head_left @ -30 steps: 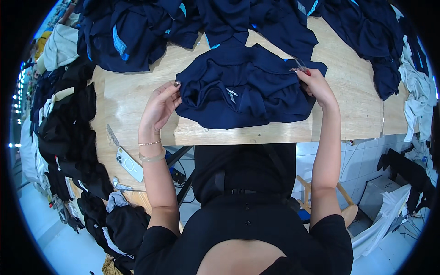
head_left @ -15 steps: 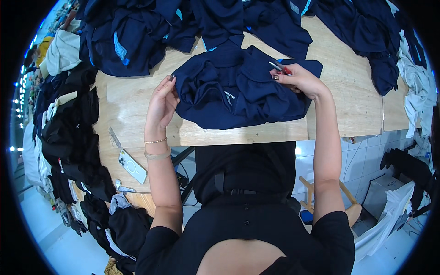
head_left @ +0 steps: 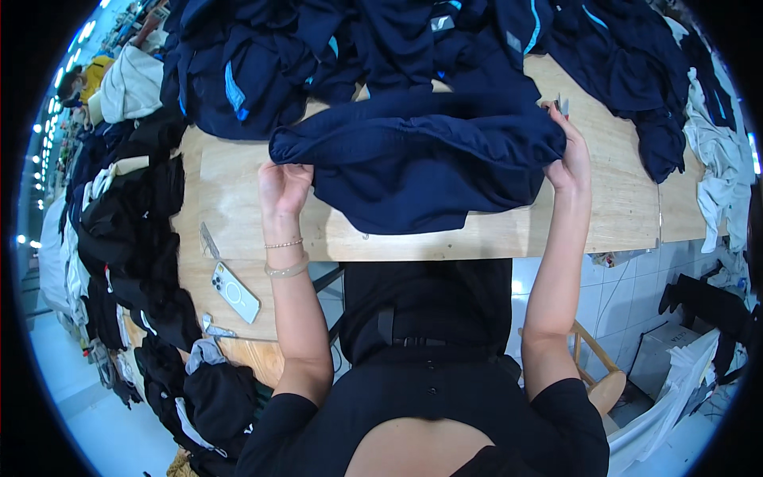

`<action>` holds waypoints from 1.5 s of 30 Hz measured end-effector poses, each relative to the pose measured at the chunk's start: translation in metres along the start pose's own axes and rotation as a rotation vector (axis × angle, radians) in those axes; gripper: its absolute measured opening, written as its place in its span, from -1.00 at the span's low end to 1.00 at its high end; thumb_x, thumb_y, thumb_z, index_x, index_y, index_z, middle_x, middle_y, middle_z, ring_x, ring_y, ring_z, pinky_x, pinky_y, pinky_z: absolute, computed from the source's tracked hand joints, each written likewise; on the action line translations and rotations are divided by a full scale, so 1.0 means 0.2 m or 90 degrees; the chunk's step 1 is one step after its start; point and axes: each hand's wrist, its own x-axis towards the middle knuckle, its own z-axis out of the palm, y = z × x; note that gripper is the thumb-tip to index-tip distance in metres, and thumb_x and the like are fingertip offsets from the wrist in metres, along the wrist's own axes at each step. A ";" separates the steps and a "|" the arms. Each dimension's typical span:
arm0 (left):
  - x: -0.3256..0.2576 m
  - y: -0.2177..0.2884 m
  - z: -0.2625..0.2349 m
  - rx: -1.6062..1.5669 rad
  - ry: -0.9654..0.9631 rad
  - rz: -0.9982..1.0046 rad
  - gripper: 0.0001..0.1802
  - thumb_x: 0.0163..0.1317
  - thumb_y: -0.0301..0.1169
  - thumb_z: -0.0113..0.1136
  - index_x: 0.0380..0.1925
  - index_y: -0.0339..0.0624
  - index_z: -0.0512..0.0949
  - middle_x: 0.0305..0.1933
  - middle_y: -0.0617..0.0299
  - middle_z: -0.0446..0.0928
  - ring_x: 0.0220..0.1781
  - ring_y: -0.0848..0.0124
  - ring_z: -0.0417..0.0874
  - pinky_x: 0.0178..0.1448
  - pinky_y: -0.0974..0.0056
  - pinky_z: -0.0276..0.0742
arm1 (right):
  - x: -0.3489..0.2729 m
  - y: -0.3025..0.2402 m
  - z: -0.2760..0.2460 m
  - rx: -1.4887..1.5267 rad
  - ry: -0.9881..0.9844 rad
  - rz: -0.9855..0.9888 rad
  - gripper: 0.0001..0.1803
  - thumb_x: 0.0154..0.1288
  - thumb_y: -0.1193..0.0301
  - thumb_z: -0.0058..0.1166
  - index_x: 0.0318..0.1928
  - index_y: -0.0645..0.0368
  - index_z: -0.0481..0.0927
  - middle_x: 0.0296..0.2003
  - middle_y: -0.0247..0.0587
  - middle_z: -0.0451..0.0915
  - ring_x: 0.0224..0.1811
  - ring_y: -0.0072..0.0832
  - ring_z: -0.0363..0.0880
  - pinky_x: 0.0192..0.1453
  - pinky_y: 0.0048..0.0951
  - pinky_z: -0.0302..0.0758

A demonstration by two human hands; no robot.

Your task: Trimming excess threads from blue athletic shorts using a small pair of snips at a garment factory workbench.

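Observation:
A navy blue garment [head_left: 421, 187] is stretched sideways above the wooden table, its gathered opening edge running between my two hands. My left hand [head_left: 284, 187] grips the left end of that edge; its fingertips are hidden under the cloth. At the right end, my right hand [head_left: 571, 159] is closed on the garment. Small scissors [head_left: 563, 104] stick up from the same hand, with mostly their metal tip showing. The garment's lower part hangs down toward the table's near edge.
Navy garments with light blue strips [head_left: 238, 63] are heaped along the far side of the table [head_left: 620, 199]. Dark clothes [head_left: 131, 222] line the left edge. A phone [head_left: 235, 292] lies near left, beside a clear plastic piece [head_left: 208, 240]. A wooden stool [head_left: 608, 389] stands below right.
From a bunched heap on the table, the garment has been lifted and pulled wide. My right hand has moved right and turned, the scissors now pointing up; my left hand is slightly lower.

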 end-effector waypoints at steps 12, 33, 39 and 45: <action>0.00 0.18 -0.03 -0.102 -0.021 -0.036 -0.75 0.39 -0.44 -0.11 -0.20 -0.28 0.58 -0.11 0.08 0.64 -0.10 0.25 0.66 0.12 0.11 0.57 | -0.15 -0.14 0.01 0.340 0.394 -0.168 -0.83 0.48 0.49 -0.16 -0.10 0.22 0.53 -0.20 -0.28 0.59 -0.18 -0.49 0.55 -0.04 -0.46 0.48; -0.16 0.05 0.37 0.083 -0.037 0.042 -0.62 0.39 -0.29 -0.02 -0.05 -0.45 0.53 0.05 -0.13 0.58 0.12 0.06 0.59 0.33 0.01 0.40 | -0.27 -0.24 -0.04 0.147 0.105 -0.157 -0.70 0.42 0.51 -0.14 0.09 0.25 0.52 -0.16 -0.09 0.65 -0.15 -0.31 0.66 0.02 -0.26 0.61; -0.16 0.07 0.34 0.068 -0.024 0.037 -0.61 0.39 -0.29 -0.02 -0.04 -0.46 0.52 0.06 -0.14 0.57 0.12 0.05 0.59 0.34 0.00 0.39 | -0.27 -0.23 -0.04 0.141 0.111 -0.159 -0.68 0.43 0.50 -0.16 0.13 0.26 0.50 -0.16 -0.07 0.64 -0.15 -0.30 0.67 0.03 -0.24 0.61; -0.13 0.03 0.33 0.124 0.078 0.042 -0.64 0.38 -0.30 0.00 -0.08 -0.42 0.54 0.01 -0.11 0.60 0.07 0.07 0.62 0.30 0.01 0.44 | -0.24 -0.17 -0.03 0.089 0.145 -0.144 -0.67 0.39 0.50 -0.09 0.13 0.24 0.50 -0.12 -0.08 0.63 -0.12 -0.29 0.66 0.06 -0.20 0.60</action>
